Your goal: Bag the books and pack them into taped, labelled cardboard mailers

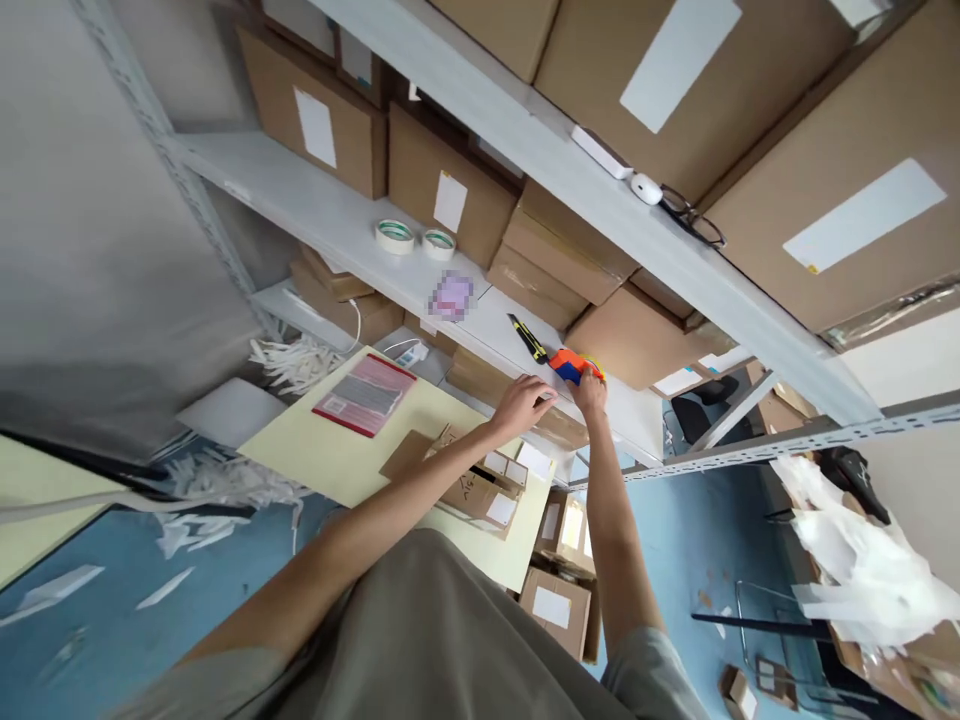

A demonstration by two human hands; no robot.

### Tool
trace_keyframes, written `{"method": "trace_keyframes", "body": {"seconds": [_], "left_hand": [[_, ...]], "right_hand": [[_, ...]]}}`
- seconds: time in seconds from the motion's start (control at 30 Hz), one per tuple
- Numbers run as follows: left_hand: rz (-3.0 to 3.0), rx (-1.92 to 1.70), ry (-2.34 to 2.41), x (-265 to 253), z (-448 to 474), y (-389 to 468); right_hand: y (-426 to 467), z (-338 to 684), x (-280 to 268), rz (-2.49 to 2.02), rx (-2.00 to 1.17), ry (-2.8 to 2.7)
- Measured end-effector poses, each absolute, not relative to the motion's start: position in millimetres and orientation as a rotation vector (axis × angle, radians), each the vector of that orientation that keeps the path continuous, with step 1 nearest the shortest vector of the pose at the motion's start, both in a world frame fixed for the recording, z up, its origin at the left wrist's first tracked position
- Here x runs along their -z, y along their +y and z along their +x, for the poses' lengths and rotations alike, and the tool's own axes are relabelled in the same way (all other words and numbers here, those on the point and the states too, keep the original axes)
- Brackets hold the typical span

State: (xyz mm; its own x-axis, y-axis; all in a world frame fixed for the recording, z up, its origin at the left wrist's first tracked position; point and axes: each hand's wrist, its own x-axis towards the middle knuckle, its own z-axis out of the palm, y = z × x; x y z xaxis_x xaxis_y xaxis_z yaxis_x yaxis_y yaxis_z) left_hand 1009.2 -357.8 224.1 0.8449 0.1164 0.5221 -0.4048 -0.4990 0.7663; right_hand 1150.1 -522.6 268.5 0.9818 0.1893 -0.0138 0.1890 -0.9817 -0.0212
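Note:
At the edge of the grey shelf, my right hand (591,394) is closed around an orange and blue tape dispenser (568,366) with a yellow-rimmed roll on its far side. My left hand (523,404) hovers just left of it, fingers loosely curved with a small gap to the thumb and nothing visible between them. A yellow and black utility knife (529,339) lies on the shelf beside the dispenser. Below my left forearm, a partly hidden cardboard box (474,494) with handwriting rests on the pale yellow table (300,445).
Two tape rolls (395,236) and a blurred purple item (452,296) sit on the shelf (315,207). A red-edged packet (365,393) lies on the table. Glasses (694,217) rest on the upper shelf beam. Cardboard boxes (555,608) are stacked at lower right.

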Motion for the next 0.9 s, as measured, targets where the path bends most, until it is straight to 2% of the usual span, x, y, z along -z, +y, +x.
{"method": "trace_keyframes", "body": {"seconds": [0.13,0.23,0.33,0.57,0.9], "left_hand": [[1.796,-0.567,-0.122,-205,974,-339],[1.658,-0.489,-0.095,-197,947,-333],[1.583,-0.459,-0.083,-200,923,-331],[1.657,-0.479,0.02,-219,875,-306],[1.559,-0.254,0.125,-176,831,-268]], "right_hand": [[-537,1111,-252,-2.686,0.092,-0.234],[-540,1063,-240,-2.187,-0.008,-0.32],[-526,1013,-237,-1.933,-0.144,-0.394],[-478,956,-236,-1.85,-0.268,-0.363],[-443,927,-213,-1.993,-0.428,-0.422]]}}
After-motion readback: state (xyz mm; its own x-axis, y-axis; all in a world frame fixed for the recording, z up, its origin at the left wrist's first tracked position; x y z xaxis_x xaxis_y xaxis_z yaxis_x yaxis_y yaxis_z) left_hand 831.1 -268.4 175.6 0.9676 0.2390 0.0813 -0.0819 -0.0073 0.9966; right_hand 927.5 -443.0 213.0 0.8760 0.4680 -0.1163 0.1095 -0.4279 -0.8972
